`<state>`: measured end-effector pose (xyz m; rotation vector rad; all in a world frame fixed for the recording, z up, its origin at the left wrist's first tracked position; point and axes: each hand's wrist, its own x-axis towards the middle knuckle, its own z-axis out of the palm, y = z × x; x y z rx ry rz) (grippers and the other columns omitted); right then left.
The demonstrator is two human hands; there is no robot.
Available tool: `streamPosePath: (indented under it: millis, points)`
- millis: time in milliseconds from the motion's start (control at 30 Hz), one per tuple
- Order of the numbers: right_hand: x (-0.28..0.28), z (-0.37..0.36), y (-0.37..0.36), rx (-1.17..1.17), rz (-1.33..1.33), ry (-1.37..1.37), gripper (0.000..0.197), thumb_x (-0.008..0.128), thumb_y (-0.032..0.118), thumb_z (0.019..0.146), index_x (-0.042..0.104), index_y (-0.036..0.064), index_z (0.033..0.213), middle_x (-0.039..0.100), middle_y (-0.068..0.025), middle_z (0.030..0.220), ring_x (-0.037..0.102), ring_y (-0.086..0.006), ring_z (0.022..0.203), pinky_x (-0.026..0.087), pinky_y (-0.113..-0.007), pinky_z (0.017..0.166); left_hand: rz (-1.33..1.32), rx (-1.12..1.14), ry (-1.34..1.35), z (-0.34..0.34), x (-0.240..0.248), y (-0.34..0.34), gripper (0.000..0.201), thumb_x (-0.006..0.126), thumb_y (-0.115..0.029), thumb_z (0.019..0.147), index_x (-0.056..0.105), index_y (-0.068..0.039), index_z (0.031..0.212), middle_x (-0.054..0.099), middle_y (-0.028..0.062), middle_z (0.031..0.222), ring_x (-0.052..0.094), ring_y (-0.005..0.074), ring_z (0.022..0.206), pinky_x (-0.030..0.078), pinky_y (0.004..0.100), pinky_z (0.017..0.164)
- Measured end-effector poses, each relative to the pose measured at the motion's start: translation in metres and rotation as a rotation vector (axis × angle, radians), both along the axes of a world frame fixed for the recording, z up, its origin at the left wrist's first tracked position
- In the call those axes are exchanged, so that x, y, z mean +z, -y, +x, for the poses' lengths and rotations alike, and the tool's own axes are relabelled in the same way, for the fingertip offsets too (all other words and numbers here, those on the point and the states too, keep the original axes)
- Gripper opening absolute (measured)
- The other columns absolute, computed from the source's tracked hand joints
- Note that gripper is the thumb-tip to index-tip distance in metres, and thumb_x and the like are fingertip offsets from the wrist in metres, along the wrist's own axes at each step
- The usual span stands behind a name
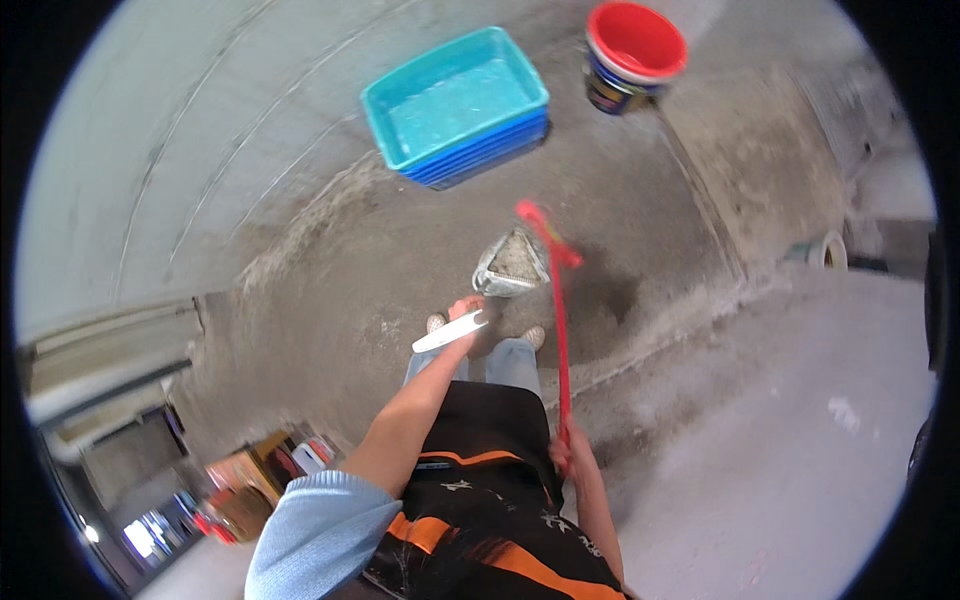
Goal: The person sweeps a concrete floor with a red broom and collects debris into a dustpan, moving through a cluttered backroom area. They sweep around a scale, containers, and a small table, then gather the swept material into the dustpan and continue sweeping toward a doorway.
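My right hand (pixel 571 451) is wrapped around the long red stick of a broom (pixel 562 350). Its red head points away from me, just right of a pale, triangular dustpan (pixel 495 279) with grey-brown dirt in it. My left hand (pixel 466 307) is closed at the near side of the dustpan, apparently on its handle. A white, bar-shaped piece (pixel 440 335) with a notched end crosses over my left wrist; it looks like part of that handle. Whether the dustpan rests on the floor or hangs just above it, I cannot tell.
Ahead stands a stack of turquoise and blue plastic tubs (pixel 470 150), with a red bucket (pixel 640 40) nested in others to its right. Cardboard boxes (pixel 250 470) lie at the lower left. A pale raised surface (pixel 780 420) is on the right. Stained concrete floor (pixel 330 290) surrounds my feet.
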<state>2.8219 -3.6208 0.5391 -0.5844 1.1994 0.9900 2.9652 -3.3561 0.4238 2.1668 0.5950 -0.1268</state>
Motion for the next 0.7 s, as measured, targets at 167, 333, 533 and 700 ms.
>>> streamPosePath:
  millis: [167,333,533,700]
  points:
    - [0.078,0.000,0.030,0.589,-0.056,0.122,0.037,0.036,0.045,0.085,0.036,0.0122,0.069,0.030,0.0031,0.043,0.026,-0.0058,0.029,0.020,-0.021,0.026,-0.182,0.197,0.199,-0.030,0.008,-0.055,0.008,0.054,-0.010,0.071,0.059,-0.007,0.065,0.052,0.0034,0.057,0.049,0.0136,0.056,0.039,0.0276,0.060]
    - [0.089,0.066,-0.054,0.752,-0.075,0.240,0.038,0.038,0.046,0.084,0.039,0.0103,0.072,0.030,0.0039,0.044,0.026,-0.0055,0.028,0.021,-0.021,0.026,-0.186,0.398,0.255,-0.066,0.024,-0.161,0.018,0.048,-0.019,0.079,0.057,-0.005,0.077,0.057,0.0042,0.065,0.055,0.0141,0.065,0.042,0.0279,0.064]
    - [0.021,0.167,-0.226,1.067,-0.214,0.533,0.043,0.036,0.044,0.086,0.043,0.0055,0.069,0.038,-0.0016,0.041,0.036,-0.0139,0.027,0.028,-0.029,0.026,-0.314,0.566,0.115,-0.079,-0.009,-0.316,0.021,0.046,-0.023,0.082,0.056,-0.005,0.087,0.058,0.0055,0.078,0.057,0.0135,0.072,0.044,0.0255,0.068]
    - [-0.063,0.221,-0.344,1.079,-0.406,0.647,0.049,0.037,0.046,0.085,0.044,0.0035,0.062,0.040,-0.0039,0.041,0.040,-0.0157,0.029,0.031,-0.032,0.028,0.265,0.366,0.074,-0.063,-0.057,-0.409,0.016,0.046,-0.020,0.077,0.056,-0.009,0.078,0.056,0.0061,0.068,0.055,0.0212,0.065,0.042,0.0350,0.060]
